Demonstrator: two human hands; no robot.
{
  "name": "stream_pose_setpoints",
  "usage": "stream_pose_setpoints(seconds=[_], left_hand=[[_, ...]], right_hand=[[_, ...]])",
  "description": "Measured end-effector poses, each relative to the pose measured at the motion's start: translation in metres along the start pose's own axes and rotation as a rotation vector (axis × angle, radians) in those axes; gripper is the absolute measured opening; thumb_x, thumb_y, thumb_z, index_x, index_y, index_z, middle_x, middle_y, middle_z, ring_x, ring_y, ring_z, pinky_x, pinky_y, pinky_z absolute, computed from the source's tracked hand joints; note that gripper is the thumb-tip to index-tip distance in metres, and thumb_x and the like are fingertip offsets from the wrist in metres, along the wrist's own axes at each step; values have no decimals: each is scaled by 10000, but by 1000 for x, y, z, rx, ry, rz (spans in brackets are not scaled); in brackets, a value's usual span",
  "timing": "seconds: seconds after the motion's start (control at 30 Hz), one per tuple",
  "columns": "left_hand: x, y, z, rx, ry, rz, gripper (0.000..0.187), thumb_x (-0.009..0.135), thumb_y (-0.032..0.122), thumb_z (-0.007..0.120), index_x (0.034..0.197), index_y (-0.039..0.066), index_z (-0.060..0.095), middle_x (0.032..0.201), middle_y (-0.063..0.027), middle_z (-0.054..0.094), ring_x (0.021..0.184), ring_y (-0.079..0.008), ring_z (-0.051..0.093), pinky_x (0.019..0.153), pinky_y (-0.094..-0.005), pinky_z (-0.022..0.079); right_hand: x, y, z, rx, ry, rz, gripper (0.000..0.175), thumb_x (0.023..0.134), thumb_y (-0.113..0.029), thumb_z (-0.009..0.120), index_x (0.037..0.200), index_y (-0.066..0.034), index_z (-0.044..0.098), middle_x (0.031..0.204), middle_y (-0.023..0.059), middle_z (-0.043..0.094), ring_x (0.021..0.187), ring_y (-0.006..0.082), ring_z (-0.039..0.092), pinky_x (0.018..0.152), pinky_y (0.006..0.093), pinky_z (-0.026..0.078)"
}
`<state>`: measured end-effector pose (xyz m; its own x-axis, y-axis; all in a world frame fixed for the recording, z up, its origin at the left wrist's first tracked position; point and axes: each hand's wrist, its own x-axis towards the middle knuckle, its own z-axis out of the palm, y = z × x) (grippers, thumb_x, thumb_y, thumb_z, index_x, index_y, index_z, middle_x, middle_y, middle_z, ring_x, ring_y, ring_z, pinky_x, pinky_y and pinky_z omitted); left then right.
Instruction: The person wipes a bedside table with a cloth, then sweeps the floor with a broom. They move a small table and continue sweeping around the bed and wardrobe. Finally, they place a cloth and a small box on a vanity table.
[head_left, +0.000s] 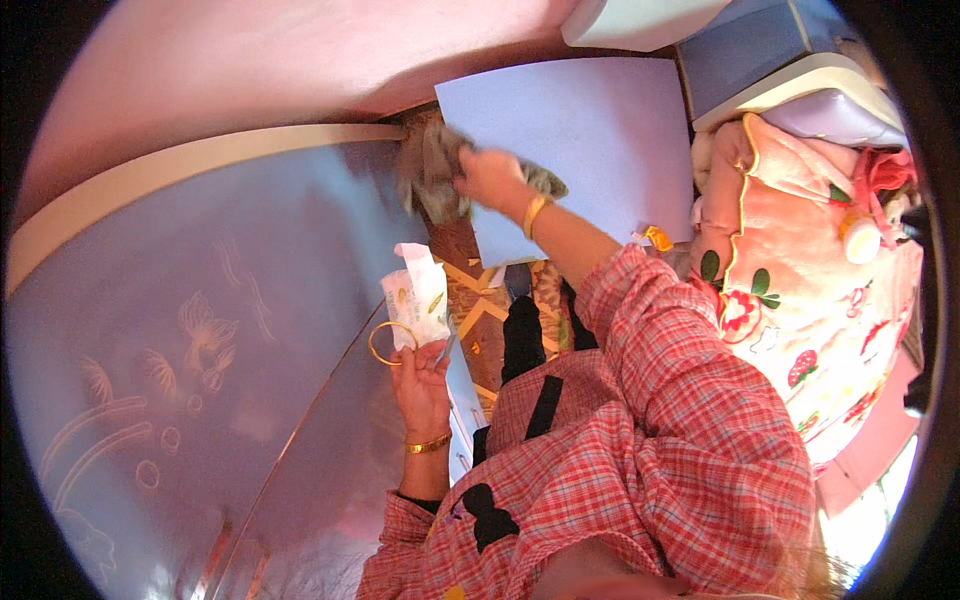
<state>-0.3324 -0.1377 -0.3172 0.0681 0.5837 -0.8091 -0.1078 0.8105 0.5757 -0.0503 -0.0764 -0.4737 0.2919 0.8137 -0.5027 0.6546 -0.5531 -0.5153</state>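
My right hand (493, 178) grips a crumpled grey-brown cloth (435, 176) at the left edge of a pale, flat cabinet top (585, 142). Motion blurs this hand and the cloth, and part of the cloth trails behind the wrist. Lower and to the left, my left hand (421, 386) pinches a white paper or soft packet (424, 300) that bears print. A thin gold-coloured ring (370, 345), bangle-sized, hangs at the same fingertips. What else those fingers hold is hidden.
A blue-violet panel with line-drawn flowers (202, 337) stands close on the left. An orange wrapper (658, 238) lies on the cabinet top's near right. The pink quilt (795, 300) is on the right, with a small bottle (860, 238) on it. Scraps lie on the patterned floor (480, 322).
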Motion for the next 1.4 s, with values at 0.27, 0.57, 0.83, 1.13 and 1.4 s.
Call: stream_pose_setpoints(seconds=[0.27, 0.57, 0.83, 1.13, 1.4], left_hand=[[-6, 10, -11, 24, -58, 26, 158, 982, 251, 401, 1084, 138, 441, 918, -113, 657, 877, -211, 629, 728, -340, 473], [2, -2, -21, 41, -75, 42, 163, 981, 254, 404, 1074, 127, 443, 900, -111, 661, 856, -215, 635, 726, -332, 476], [-2, 15, -12, 135, -125, 115, 163, 983, 247, 393, 1072, 114, 424, 912, -120, 648, 875, -220, 619, 740, -345, 460], [15, 7, -15, 119, -220, 47, 158, 978, 256, 415, 1060, 122, 426, 922, -112, 651, 902, -216, 609, 771, -346, 429], [13, 20, -10, 149, -314, 2, 173, 975, 252, 422, 1078, 114, 437, 942, -106, 644, 890, -201, 612, 762, -330, 432]], right_hand=[[-74, 56, -46, 799, 499, 146, 347, 786, -286, 642, 966, 7, 593, 809, 187, 654, 733, 210, 651, 681, 361, 522], [53, -10, -53, 1, 147, -234, 348, 772, -347, 597, 945, -48, 640, 848, 177, 655, 842, 365, 623, 750, 456, 491], [-127, 92, -74, 783, 617, 61, 242, 789, -223, 665, 913, -27, 595, 672, 110, 619, 643, 74, 550, 584, 323, 500], [-115, 261, -58, -267, 440, 484, 401, 853, -328, 533, 1071, 7, 492, 784, 246, 626, 748, 410, 620, 655, 498, 495], [-367, 192, 65, -142, -159, 627, 339, 780, -208, 595, 1064, -23, 576, 804, 191, 643, 763, 352, 641, 667, 421, 512]])
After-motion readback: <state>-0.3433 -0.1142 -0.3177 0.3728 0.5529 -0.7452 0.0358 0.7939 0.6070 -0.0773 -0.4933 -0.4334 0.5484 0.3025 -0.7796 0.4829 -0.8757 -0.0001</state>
